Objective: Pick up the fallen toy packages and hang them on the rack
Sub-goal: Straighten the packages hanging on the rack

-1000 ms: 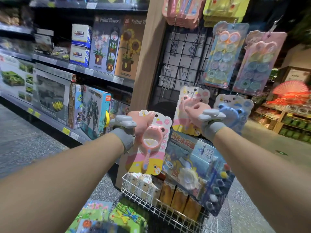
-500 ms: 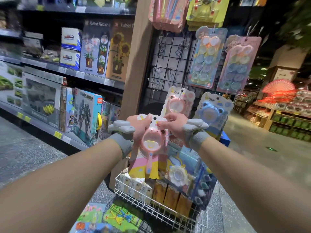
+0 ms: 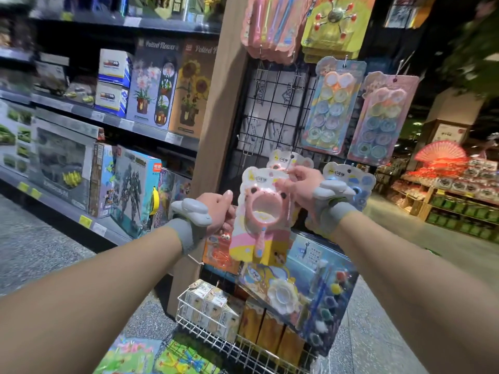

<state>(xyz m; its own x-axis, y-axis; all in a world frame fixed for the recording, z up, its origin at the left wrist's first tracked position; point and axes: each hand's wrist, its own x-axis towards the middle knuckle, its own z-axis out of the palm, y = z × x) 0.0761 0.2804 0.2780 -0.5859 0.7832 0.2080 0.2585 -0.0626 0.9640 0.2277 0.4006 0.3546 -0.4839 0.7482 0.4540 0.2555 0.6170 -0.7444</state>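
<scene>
Shop aisle around us, w/ shelves of boxed toys on the left and a wooden post at their end. Just right of the post is the black wire rack, w/ blister cards of round pastel pieces hanging up top.

We hold the pink toy package up in front of the rack's lower part, both hands on it. Our left hand grips its left edge, fingers curled round the card. Our right hand pinches the top right corner. Pkg is roughly upright, tilted a bit, w/ a pink ring-shaped toy on a handle under the plastic. We can't tell whether it touches a hook.

Behind it a matching pink card hangs on the rack, mostly hidden. A blue package hangs just beside that, to the right. Below, a paint set card leans over a white wire basket of small boxes. More bright packages lie on the floor at bottom left, blurred. Grey bands sit on both wrists.
</scene>
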